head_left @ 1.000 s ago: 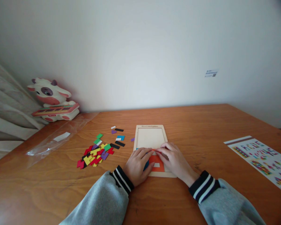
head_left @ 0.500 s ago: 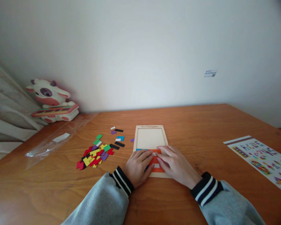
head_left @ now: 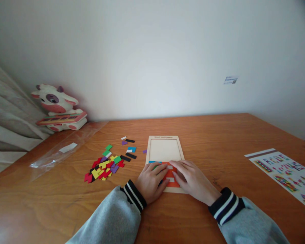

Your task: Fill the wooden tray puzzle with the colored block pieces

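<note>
Fingers (head_left: 177, 166) either side of orange pieces (head_left: 171, 174) in the wooden tray (head_left: 165, 149).

Glowing softly on the wall (head_left: 152, 67), dimming toward the top right corner; glinting off the plastic bag (head_left: 54, 155), paling the surface (head_left: 218, 135) at lower left, blurring print on the paper sheet (head_left: 286, 178).

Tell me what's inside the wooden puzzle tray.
Orange, white and blue puzzle pieces show in its near part; whatever lies under the left grip and right grip is covered.
</note>
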Demonstrator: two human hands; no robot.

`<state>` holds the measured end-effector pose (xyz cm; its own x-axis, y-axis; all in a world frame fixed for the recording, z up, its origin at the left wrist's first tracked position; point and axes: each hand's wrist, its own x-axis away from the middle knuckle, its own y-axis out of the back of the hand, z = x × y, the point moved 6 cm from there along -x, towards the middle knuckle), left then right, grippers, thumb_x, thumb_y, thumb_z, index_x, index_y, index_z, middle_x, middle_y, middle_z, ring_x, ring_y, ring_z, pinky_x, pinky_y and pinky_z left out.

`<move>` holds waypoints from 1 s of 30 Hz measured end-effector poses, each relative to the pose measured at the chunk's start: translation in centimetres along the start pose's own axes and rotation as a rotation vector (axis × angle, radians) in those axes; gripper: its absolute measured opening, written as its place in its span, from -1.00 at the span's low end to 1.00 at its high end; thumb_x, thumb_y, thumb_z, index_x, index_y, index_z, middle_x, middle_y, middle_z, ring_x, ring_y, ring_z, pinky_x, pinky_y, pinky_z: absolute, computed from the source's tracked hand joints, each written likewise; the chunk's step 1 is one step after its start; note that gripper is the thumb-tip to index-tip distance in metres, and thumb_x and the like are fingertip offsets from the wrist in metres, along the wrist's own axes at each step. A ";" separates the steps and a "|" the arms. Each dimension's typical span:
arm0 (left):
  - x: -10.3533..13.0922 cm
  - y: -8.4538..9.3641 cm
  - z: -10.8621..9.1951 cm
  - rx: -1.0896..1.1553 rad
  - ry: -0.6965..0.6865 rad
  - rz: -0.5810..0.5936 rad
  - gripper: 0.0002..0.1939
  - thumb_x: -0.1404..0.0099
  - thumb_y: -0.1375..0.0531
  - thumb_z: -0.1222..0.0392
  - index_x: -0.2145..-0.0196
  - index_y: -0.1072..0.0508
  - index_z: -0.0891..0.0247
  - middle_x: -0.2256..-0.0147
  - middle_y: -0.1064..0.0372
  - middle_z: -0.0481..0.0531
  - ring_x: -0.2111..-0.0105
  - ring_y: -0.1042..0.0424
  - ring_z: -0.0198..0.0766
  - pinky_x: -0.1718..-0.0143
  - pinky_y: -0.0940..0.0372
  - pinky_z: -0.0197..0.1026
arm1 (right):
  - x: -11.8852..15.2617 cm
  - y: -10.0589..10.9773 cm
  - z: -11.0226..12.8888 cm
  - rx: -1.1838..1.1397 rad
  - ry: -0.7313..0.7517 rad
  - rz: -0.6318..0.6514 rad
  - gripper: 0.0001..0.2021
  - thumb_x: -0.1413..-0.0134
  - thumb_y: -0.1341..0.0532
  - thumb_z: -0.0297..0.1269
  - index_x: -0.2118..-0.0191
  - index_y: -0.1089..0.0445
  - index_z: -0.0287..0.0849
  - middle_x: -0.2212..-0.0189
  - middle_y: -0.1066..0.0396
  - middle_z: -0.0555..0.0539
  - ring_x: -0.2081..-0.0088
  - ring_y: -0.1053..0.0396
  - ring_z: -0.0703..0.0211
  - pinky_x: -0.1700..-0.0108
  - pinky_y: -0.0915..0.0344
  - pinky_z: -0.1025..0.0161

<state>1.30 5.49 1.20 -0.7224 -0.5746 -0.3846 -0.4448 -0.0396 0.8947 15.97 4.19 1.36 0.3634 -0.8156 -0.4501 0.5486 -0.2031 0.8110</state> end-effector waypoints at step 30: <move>0.1 0.2 0.0 0.005 0.000 -0.039 -0.67 -0.42 -0.04 0.15 -0.06 -0.41 0.25 -0.03 -0.43 0.13 -0.03 -0.35 -0.07 -0.03 -0.32 0.05 | 1.0 1.7 -3.8 -0.234 -0.299 -0.293 -0.76 -0.36 0.01 -0.24 0.00 -0.31 -0.10 0.10 -0.46 -0.17 0.05 -0.43 0.04 -0.03 -0.37 0.01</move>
<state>1.16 5.41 1.30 -0.7045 -0.5726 -0.4194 -0.4754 -0.0581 0.8778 20.06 5.10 0.87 -0.0453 -0.8692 -0.4924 0.7627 -0.3484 0.5449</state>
